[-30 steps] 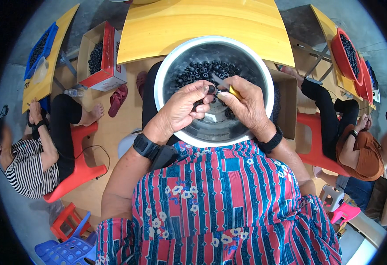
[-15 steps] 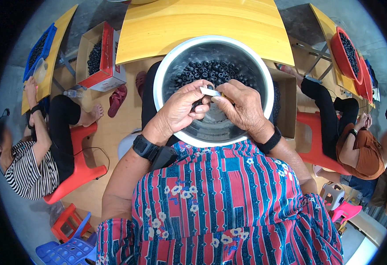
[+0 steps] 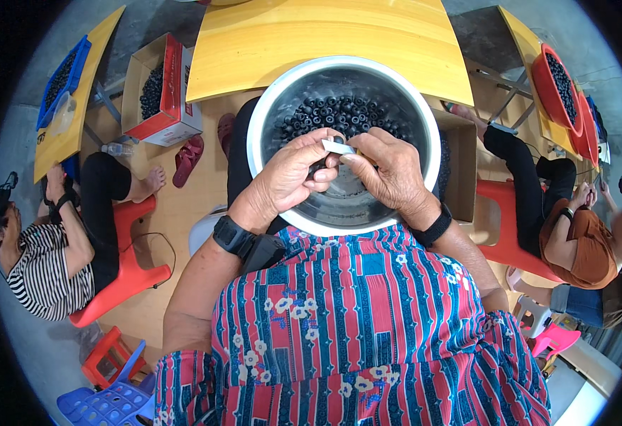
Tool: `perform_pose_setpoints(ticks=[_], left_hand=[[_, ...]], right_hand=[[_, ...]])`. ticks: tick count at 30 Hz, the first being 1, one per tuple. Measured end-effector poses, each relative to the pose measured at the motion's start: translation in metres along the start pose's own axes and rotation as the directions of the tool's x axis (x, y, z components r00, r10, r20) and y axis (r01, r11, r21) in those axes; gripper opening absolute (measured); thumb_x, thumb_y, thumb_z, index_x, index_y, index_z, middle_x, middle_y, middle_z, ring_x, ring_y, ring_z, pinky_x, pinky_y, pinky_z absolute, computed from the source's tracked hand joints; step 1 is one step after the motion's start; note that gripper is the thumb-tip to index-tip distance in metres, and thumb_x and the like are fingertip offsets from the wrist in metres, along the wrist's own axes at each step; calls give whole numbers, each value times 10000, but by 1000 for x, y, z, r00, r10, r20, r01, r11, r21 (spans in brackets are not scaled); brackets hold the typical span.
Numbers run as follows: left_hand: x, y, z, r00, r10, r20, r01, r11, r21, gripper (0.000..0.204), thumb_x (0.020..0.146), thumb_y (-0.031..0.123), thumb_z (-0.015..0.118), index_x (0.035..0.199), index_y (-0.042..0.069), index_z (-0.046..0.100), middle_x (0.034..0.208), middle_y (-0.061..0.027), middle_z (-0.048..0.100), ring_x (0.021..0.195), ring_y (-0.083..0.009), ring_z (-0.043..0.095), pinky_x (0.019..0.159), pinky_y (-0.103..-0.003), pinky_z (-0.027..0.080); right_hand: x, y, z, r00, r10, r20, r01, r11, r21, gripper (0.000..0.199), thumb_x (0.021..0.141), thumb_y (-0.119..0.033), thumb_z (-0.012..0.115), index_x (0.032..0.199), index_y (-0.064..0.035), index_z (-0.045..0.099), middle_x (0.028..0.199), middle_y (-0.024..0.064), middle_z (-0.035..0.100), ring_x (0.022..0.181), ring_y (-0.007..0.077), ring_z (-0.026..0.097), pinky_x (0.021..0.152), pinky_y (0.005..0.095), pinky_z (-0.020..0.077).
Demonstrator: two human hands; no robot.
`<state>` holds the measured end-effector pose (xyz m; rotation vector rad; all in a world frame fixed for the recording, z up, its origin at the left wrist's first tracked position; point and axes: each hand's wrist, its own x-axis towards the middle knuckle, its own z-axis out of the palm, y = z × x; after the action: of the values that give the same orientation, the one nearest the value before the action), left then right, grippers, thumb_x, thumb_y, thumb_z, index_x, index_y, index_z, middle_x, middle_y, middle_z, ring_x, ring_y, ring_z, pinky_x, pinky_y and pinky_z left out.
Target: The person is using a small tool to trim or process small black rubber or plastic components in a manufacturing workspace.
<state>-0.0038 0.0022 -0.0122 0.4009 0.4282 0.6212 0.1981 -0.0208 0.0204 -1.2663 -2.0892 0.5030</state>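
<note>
Over a wide metal basin [image 3: 433, 142] in my lap, my two hands meet. My left hand [image 3: 288, 172] pinches a small round black part [image 3: 339, 140] between thumb and forefinger, with more black in its curled fingers. Closed around a small knife, my right hand [image 3: 395, 172] has the thumb close to the blade. The knife's pale flat blade [image 3: 337, 148] points left, against or just in front of the black part; little of its yellowish handle shows. Many similar black ring-like parts [image 3: 336, 113] lie heaped in the basin's far half.
A yellow table [image 3: 329, 42] stands beyond the basin. Left are a red-and-white carton [image 3: 176, 106] of black parts, sandals [image 3: 188, 162] and a seated co-worker [image 3: 52, 266]. At right are an open carton [image 3: 460, 167], a red basin [image 3: 544, 82] and another co-worker [image 3: 584, 245].
My hands, the knife and the black part stay almost in place. The left co-worker's hand has come down from the tray toward their body. At far right, another person's arm has risen.
</note>
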Motion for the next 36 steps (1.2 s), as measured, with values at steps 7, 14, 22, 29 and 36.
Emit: perform_pose_setpoints(ticks=[7, 14, 22, 29, 36], left_hand=[[2, 0, -3, 999, -38, 27, 38, 999, 5, 162, 1031, 192, 468, 1137, 82, 526, 831, 8, 481, 632, -50, 405, 502, -159, 313], [0, -1, 0, 993, -8, 114, 8, 1000, 0, 173, 1052, 261, 453, 1079, 102, 516, 839, 0, 493, 639, -54, 422, 479, -154, 306], [0, 0, -2, 998, 13, 58, -12, 1000, -15, 174, 1034, 251, 493, 1087, 88, 519, 848, 6, 479, 643, -61, 407, 520, -170, 323], [0, 0, -2, 1000, 26, -11, -26, 999, -20, 186, 1043, 217, 443, 1146, 89, 528, 846, 4, 479, 661, -64, 411, 530, -175, 332], [1, -2, -8, 999, 54, 4, -54, 997, -47, 187, 1040, 209, 439, 1153, 96, 535, 881, 11, 488, 675, -70, 415, 562, -183, 355]], right_hand=[[2, -1, 0, 998, 44, 47, -46, 998, 37, 226, 900, -301, 661, 892, -76, 664, 754, 131, 602, 703, 334, 628, 597, 416, 481], [9, 12, 0, 951, 308, 21, -305, 928, 214, 243, 926, -242, 625, 875, -5, 640, 780, 195, 624, 714, 391, 602, 628, 419, 462], [6, 11, 0, 968, 244, -54, -208, 905, 371, 208, 915, -167, 651, 1012, 16, 674, 875, 168, 677, 782, 218, 657, 719, 345, 505], [3, -4, -1, 999, 6, 39, -13, 985, 169, 413, 834, -110, 705, 1243, -158, 665, 777, 115, 607, 682, 283, 613, 623, 357, 496], [-1, -3, 1, 998, -60, 29, 59, 997, 42, 569, 777, -72, 679, 1327, -204, 612, 742, 86, 577, 635, 268, 604, 570, 370, 497]])
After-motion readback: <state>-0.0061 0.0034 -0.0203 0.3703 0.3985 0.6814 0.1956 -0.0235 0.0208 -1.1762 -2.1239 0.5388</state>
